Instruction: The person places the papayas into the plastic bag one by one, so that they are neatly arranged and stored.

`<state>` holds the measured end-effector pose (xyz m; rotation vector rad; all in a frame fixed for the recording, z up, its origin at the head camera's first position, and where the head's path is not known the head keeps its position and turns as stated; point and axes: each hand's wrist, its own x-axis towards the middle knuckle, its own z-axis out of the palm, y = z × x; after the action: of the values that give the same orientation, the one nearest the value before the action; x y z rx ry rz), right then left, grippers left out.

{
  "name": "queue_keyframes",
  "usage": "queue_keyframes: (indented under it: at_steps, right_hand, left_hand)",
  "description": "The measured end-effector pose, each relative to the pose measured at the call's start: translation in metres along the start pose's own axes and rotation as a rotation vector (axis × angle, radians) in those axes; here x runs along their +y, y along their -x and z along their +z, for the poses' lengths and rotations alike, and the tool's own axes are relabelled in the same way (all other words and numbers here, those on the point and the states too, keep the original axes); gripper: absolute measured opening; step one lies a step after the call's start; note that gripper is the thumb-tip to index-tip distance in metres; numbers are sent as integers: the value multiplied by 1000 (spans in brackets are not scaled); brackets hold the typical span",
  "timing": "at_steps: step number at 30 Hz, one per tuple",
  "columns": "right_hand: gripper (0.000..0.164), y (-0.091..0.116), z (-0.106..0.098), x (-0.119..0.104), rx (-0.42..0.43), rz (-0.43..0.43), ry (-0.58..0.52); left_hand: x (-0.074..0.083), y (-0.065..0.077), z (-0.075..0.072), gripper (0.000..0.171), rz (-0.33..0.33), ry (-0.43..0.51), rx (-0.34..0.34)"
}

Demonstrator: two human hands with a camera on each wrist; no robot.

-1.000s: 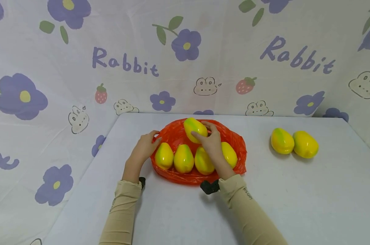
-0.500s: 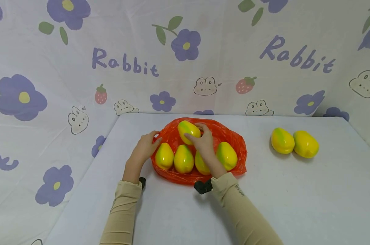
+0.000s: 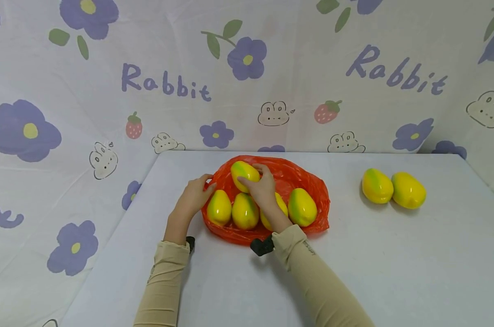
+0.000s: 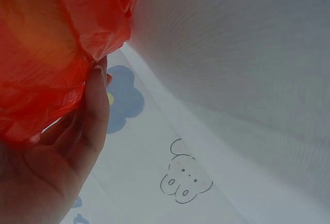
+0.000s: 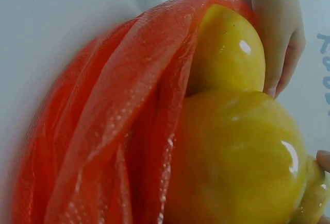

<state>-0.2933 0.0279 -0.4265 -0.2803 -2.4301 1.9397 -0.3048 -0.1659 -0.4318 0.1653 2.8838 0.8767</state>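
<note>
A red plastic bag [image 3: 285, 179] lies with its mouth spread wide on the white table. My left hand [image 3: 193, 195] holds its left rim, fingers outside; in the left wrist view the left hand [image 4: 56, 167] is against the red film. My right hand [image 3: 264, 188] grips a glossy yellow fruit [image 3: 240, 171] with green streaks, mango- or papaya-like, over the back left of the bag. Several like fruits stand in a row inside, among them a leftmost fruit [image 3: 219, 210] and a rightmost fruit [image 3: 302, 208]; my right wrist partly hides another fruit [image 3: 282, 205].
Two more yellow fruits, a left one [image 3: 376, 186] and a right one [image 3: 409, 190], lie side by side on the white table [image 3: 394, 254] to the right of the bag. A patterned cloth [image 3: 296, 72] hangs behind the table's back edge.
My right hand has moved left with the fruit, from above the bag's middle to its back left, uncovering the rightmost fruit of the row. My left hand has stayed at the rim.
</note>
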Motion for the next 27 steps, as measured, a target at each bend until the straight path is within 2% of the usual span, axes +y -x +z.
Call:
queue_keyframes:
  at_steps: [9, 15, 27]
  right_hand:
    - [60, -1, 5, 0, -19, -4, -41]
    - [60, 0, 7, 1, -69, 8, -78]
    - [54, -1, 11, 6, -136, -38, -110]
  left_hand:
    - [0, 0, 0, 47, 1, -4, 2]
    - [0, 0, 0, 48, -4, 2, -3]
    - [0, -1, -1, 49, -1, 5, -2]
